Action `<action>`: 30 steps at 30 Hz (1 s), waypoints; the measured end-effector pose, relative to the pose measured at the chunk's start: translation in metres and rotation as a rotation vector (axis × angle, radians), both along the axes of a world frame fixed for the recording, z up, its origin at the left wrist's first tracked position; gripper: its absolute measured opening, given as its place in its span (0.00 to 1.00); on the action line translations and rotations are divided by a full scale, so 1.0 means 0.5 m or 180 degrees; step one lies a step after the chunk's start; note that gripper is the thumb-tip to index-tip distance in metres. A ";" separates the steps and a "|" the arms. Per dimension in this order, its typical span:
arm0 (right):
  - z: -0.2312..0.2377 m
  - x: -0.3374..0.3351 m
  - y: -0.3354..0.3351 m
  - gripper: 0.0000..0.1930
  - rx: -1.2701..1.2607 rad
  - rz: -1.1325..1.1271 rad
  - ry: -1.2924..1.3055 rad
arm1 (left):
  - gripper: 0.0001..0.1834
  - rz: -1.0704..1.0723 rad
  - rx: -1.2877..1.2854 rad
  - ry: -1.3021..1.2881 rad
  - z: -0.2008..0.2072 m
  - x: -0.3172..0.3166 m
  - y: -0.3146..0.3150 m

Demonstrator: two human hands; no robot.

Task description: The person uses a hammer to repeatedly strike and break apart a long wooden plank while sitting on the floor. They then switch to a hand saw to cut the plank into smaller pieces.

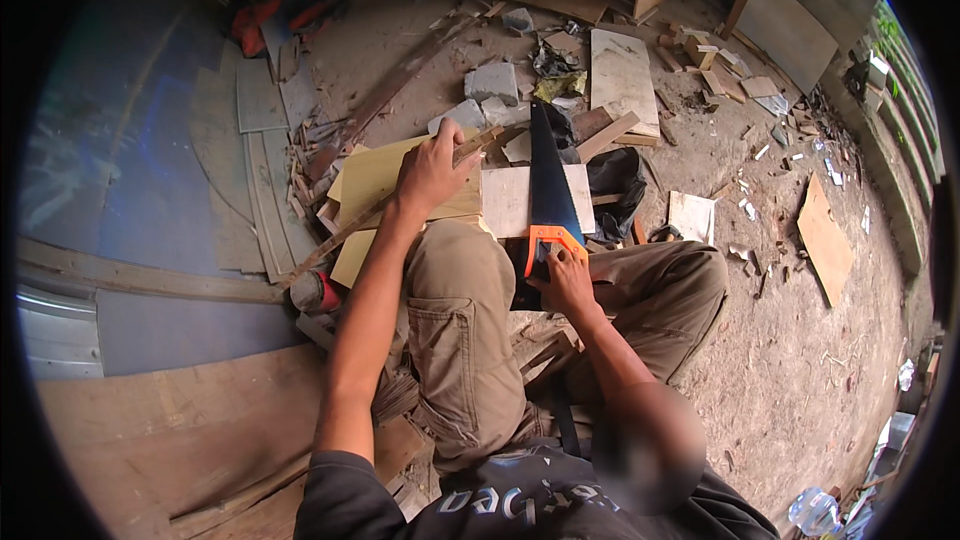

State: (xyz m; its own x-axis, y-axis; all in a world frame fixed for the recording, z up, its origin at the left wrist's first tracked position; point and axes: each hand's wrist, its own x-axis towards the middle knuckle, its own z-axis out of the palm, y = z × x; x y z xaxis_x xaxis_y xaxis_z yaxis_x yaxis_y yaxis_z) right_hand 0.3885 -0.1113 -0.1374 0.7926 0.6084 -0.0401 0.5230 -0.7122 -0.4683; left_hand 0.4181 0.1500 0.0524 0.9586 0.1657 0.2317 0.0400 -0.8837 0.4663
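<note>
In my right hand point(567, 278) is a handsaw with an orange handle point(572, 238); my fingers are closed round the grip. Its dark blue blade point(552, 175) points away from me and lies over a pale board point(508, 198). My left hand point(435, 172) is closed on a thin wooden strip point(345, 231), which slants from the near left up to the far right. Yellowish boards point(375, 168) lie stacked beneath the strip. My raised left knee is just below the left hand, against the boards. Whether the teeth touch any wood, I cannot tell.
A grey concrete block point(492, 83) and a whitish panel point(622, 80) lie beyond the saw. Black plastic point(618, 180) is bunched right of the blade. Wood offcuts litter the ground, with an angular plywood piece point(825, 240) at right. Large bluish sheets point(130, 140) cover the left.
</note>
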 end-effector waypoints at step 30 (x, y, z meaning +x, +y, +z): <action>0.309 0.139 0.103 0.11 0.4079 -0.0517 0.0660 | 0.26 -0.0614 0.0643 -0.0328 0.075 -0.004 -0.127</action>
